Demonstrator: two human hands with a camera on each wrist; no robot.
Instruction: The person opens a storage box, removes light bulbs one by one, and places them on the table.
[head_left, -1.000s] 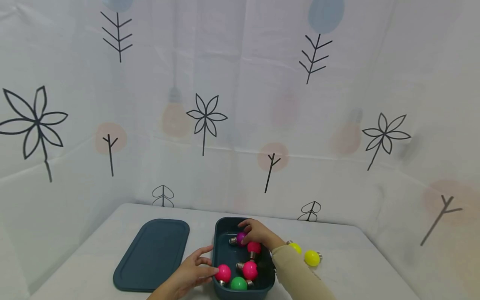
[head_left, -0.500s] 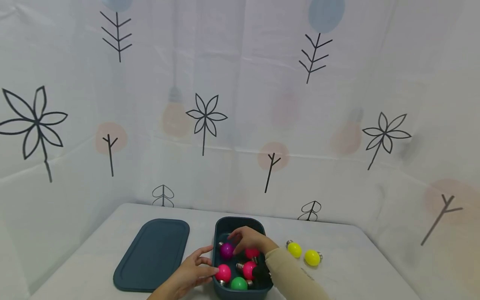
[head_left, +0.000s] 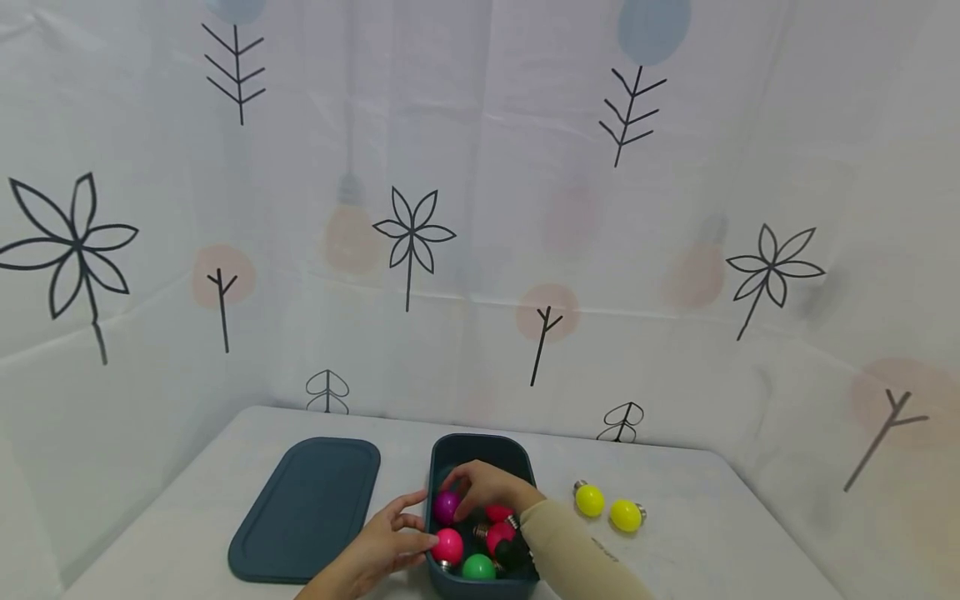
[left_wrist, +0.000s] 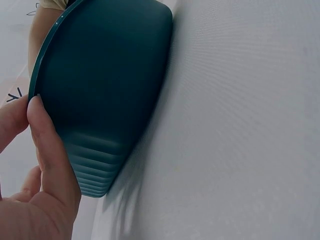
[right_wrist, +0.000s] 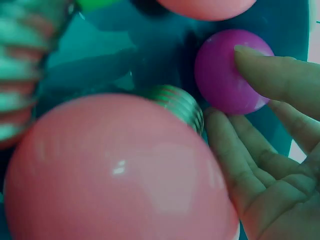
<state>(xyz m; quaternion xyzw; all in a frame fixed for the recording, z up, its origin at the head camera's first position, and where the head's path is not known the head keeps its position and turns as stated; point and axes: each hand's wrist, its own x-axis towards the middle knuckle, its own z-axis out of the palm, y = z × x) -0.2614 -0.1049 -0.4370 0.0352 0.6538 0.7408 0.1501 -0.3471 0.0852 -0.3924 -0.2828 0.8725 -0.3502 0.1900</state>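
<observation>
Inside the dark teal box [head_left: 480,444], my right hand [head_left: 487,487] holds a purple light bulb [head_left: 446,507] against the left wall. The right wrist view shows the thumb on the purple globe and fingertips under it. My left hand [head_left: 386,542] pinches the box's left rim; the left wrist view shows a fingertip [left_wrist: 36,102] on the outer wall. Near that hand lies a pink bulb [head_left: 448,547] inside the box. A green bulb [head_left: 478,567], another pink bulb [head_left: 500,537], a red bulb [head_left: 498,512] and a black one [head_left: 512,554] are partly covered by the right arm.
Two yellow bulbs [head_left: 626,516] lie on the white table [head_left: 697,533] right of the box. A flat dark teal lid [head_left: 307,508] lies to its left. A patterned white cloth [head_left: 480,333] hangs behind the table.
My right hand has moved left and toward me within the box, bringing the purple bulb to the left wall just beyond the front pink bulb. My left hand has stayed at the rim.
</observation>
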